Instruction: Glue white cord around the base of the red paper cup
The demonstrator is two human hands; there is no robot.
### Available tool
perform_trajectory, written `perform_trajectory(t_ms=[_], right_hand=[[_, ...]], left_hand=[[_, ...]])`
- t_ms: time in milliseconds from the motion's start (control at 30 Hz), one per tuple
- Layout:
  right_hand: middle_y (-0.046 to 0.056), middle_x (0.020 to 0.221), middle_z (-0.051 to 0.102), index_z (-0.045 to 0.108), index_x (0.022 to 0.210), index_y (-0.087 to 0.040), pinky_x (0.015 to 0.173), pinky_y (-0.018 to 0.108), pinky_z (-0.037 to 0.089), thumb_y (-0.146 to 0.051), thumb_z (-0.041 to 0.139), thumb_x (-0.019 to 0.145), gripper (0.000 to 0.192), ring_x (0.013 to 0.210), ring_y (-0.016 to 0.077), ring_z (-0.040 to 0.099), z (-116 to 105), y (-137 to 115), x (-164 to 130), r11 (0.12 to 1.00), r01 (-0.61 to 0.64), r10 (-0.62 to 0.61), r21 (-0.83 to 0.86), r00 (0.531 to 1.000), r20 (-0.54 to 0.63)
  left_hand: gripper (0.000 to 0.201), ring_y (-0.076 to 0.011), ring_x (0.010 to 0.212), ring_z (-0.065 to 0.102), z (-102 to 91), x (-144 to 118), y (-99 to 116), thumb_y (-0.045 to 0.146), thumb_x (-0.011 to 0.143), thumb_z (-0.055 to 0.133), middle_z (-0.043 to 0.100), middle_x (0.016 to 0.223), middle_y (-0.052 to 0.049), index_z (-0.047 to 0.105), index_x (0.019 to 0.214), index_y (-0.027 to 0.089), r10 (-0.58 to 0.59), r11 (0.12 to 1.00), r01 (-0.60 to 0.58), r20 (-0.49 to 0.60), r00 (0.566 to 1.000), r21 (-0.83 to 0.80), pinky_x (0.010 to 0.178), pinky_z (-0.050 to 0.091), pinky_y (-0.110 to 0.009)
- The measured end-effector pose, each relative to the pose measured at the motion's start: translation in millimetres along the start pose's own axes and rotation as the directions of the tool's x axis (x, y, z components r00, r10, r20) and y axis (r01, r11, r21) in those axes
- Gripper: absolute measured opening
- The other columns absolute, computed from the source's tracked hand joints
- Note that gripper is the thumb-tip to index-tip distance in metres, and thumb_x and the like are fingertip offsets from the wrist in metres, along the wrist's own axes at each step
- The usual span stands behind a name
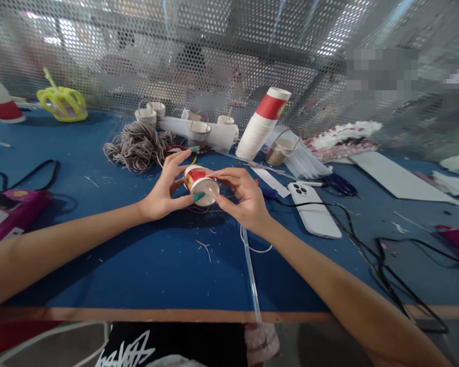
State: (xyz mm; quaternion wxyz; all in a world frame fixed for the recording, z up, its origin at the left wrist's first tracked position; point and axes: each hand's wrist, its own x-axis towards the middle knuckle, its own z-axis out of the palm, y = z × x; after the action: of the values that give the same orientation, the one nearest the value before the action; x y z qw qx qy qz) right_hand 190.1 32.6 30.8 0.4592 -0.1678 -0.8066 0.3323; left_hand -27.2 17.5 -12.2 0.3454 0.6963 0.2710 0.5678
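Observation:
A small red and white paper cup is tilted on its side above the blue table, its round white end facing me. My left hand grips the cup from the left, thumb against the white end and index finger raised above it. From the right, my right hand holds the cup too, fingertips on its upper side and thumb at the edge of the white end. Behind the hands lies a heap of grey yarn. A clear glue stick lies below my right wrist, close to a thin white loop.
A tall leaning stack of paper cups stands behind, near small handled cups. To the right lie a white phone, black cables and a white board. A purple glue gun and a yellow basket are left.

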Motion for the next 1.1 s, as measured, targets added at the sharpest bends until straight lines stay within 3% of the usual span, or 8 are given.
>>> perform_trajectory(t_ms=[100, 300, 533, 700, 900, 1100], right_hand=[[0.003, 0.119, 0.067, 0.058, 0.115, -0.029, 0.103, 0.042, 0.052, -0.02, 0.067, 0.085, 0.033, 0.115, 0.0197, 0.065, 2.6, 0.2, -0.1, 0.995, -0.033, 0.034, 0.091, 0.999, -0.013], [0.002, 0.116, 0.068, 0.06, 0.111, -0.028, 0.104, 0.041, 0.052, -0.024, 0.069, 0.085, 0.028, 0.112, 0.0185, 0.066, 3.7, 2.5, -0.8, 0.995, -0.05, 0.052, 0.086, 0.998, -0.024], [0.001, 0.114, 0.071, 0.058, 0.11, -0.028, 0.1, 0.04, 0.056, -0.022, 0.071, 0.084, 0.029, 0.11, 0.0181, 0.068, 5.9, -3.7, 0.0, 0.988, -0.075, 0.083, 0.138, 0.995, -0.055], [0.001, 0.113, 0.071, 0.058, 0.107, -0.027, 0.102, 0.041, 0.054, -0.023, 0.071, 0.083, 0.027, 0.109, 0.0182, 0.069, 7.6, -0.8, -1.0, 0.984, -0.089, 0.102, 0.154, 0.992, -0.079], [0.003, 0.118, 0.071, 0.054, 0.112, -0.028, 0.101, 0.042, 0.055, -0.026, 0.07, 0.085, 0.032, 0.114, 0.0189, 0.068, 8.4, -2.8, -1.9, 0.98, -0.102, 0.115, 0.171, 0.991, -0.067], [0.002, 0.114, 0.071, 0.055, 0.108, -0.027, 0.101, 0.041, 0.055, -0.027, 0.072, 0.084, 0.029, 0.11, 0.0188, 0.069, 9.0, -2.3, -2.7, 0.986, -0.099, 0.112, 0.138, 0.99, -0.09]], left_hand=[[0.086, -0.0331, 0.135, 0.044, 1.8, -0.7, 1.3, 0.031, 0.073, 0.079, 0.024, 0.152, -0.008, 0.033, 0.146, 0.037, 0.129, 0.99, -0.126, -0.057, 0.99, 0.062, 0.102, 0.054, -0.046], [0.076, -0.0325, 0.137, 0.041, 3.1, -0.7, 2.0, 0.029, 0.079, 0.073, 0.031, 0.145, -0.009, 0.033, 0.144, 0.035, 0.238, 0.962, -0.229, -0.042, 0.97, 0.149, 0.097, 0.058, -0.043], [0.073, -0.0239, 0.13, 0.039, 4.3, 0.8, -0.2, 0.019, 0.079, 0.072, 0.035, 0.133, -0.007, 0.035, 0.14, 0.034, 0.425, 0.89, -0.402, -0.069, 0.903, 0.214, 0.098, 0.055, -0.037], [0.068, -0.0191, 0.123, 0.043, 5.9, -0.5, -0.7, 0.012, 0.08, 0.071, 0.039, 0.124, -0.006, 0.038, 0.136, 0.033, 0.427, 0.897, -0.41, -0.082, 0.901, 0.167, 0.1, 0.053, -0.036], [0.064, -0.02, 0.122, 0.046, 5.5, -1.2, -2.0, 0.018, 0.083, 0.07, 0.042, 0.125, -0.005, 0.036, 0.135, 0.034, 0.403, 0.908, -0.387, -0.084, 0.911, 0.161, 0.1, 0.053, -0.039], [0.062, -0.0206, 0.124, 0.043, 6.4, -0.7, 2.6, 0.015, 0.086, 0.064, 0.04, 0.127, -0.006, 0.037, 0.138, 0.036, 0.411, 0.904, -0.405, -0.017, 0.912, 0.137, 0.102, 0.054, -0.04]])
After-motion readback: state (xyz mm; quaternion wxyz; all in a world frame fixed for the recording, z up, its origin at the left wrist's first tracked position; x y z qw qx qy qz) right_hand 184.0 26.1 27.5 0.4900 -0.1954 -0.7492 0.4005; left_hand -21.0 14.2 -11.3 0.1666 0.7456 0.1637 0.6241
